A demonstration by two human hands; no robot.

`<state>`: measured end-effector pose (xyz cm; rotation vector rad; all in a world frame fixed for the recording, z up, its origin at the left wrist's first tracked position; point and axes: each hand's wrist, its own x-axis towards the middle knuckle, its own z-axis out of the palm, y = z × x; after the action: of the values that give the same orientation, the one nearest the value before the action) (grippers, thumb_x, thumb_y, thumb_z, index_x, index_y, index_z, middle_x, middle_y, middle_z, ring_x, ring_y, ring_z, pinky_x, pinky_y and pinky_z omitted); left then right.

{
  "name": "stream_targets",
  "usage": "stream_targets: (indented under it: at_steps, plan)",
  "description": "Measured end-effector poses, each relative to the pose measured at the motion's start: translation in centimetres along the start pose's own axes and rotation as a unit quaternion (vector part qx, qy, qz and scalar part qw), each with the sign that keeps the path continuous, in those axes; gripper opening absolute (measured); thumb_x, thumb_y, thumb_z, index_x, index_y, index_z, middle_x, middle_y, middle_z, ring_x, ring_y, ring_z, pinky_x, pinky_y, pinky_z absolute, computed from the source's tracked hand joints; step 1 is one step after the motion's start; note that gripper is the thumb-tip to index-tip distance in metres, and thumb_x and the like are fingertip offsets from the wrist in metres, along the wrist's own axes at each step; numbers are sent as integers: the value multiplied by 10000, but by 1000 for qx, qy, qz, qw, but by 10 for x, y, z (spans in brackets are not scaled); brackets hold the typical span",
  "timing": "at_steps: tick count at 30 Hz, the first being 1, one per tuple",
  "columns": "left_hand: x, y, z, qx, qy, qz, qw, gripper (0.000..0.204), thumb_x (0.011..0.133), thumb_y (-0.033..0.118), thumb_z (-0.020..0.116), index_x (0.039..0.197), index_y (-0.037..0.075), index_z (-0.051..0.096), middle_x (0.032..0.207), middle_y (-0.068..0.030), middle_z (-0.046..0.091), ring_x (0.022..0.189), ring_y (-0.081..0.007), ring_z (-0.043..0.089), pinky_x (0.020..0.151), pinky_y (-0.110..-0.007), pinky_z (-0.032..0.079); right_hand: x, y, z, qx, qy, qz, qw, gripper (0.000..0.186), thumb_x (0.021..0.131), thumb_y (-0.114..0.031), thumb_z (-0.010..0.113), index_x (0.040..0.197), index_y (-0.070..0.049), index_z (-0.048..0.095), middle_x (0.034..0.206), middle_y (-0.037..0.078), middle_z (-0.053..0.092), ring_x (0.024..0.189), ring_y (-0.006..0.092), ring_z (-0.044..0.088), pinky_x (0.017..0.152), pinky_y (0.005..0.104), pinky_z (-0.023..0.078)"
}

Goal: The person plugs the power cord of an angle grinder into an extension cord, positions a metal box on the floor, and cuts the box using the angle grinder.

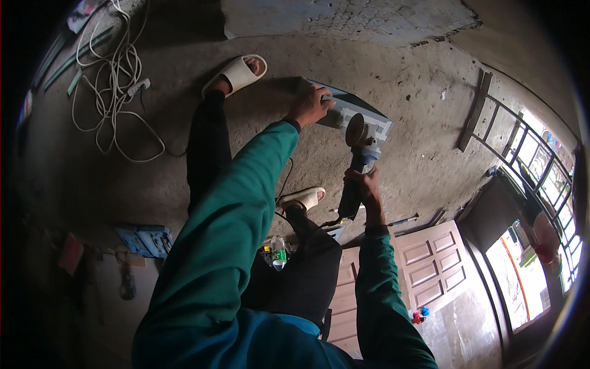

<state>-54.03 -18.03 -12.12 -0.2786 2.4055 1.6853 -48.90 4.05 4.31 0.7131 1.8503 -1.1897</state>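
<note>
My right hand is wrapped around the dark body of an angle grinder, and its cord trails from the lower end. The grinder's round disc is in front of a long grey metal piece on the floor; I cannot tell whether the two touch. My left hand is closed over the left part of that metal piece, its fingers curled at the edge. Green sleeves cover both forearms.
A tangled white extension cord with a socket block lies at left. My feet in cream slippers are beside the work. A metal ladder-like frame leans at right. Nearer are a panelled door, a blue tool case and a bottle.
</note>
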Motion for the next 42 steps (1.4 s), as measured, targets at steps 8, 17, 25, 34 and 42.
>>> stream_targets:
  at_steps: [8,17,25,34,42]
  plan:
    - [-1,-6,4,-12,38,9,999,256,837,280,683,986,94,590,1050,-144,547,1013,-345,542,842,-426,453,-2,-22,6,-6,2,17,1000,284,686,-96,718,892,-13,541,698,75,596,596,189,626,548,320,512]
    - [-1,6,-5,32,15,-12,999,263,834,304,681,994,113,597,1070,-121,571,1010,-325,564,833,-411,469,5,-19,8,-7,-9,22,1000,363,683,-90,733,969,-12,526,744,71,605,615,191,637,567,318,519]
    - [-2,-9,2,42,36,4,998,283,845,322,668,1034,122,602,1098,-113,575,1041,-312,565,860,-398,473,5,-21,9,0,-15,30,999,381,673,-85,729,994,-12,536,731,60,599,616,182,630,570,310,515]
    - [-1,8,0,33,-3,-43,999,295,838,271,692,1052,90,600,1143,-137,542,1095,-322,526,924,-395,439,0,-29,7,-7,-25,-14,1000,288,677,-106,709,912,-14,571,709,78,615,580,185,614,537,316,501]
    - [-2,1,3,36,41,-6,999,271,823,295,688,1012,116,611,1109,-123,568,1050,-316,555,883,-398,465,6,-20,6,16,-31,-63,997,301,681,-138,713,919,-4,585,706,89,627,609,184,627,544,300,493]
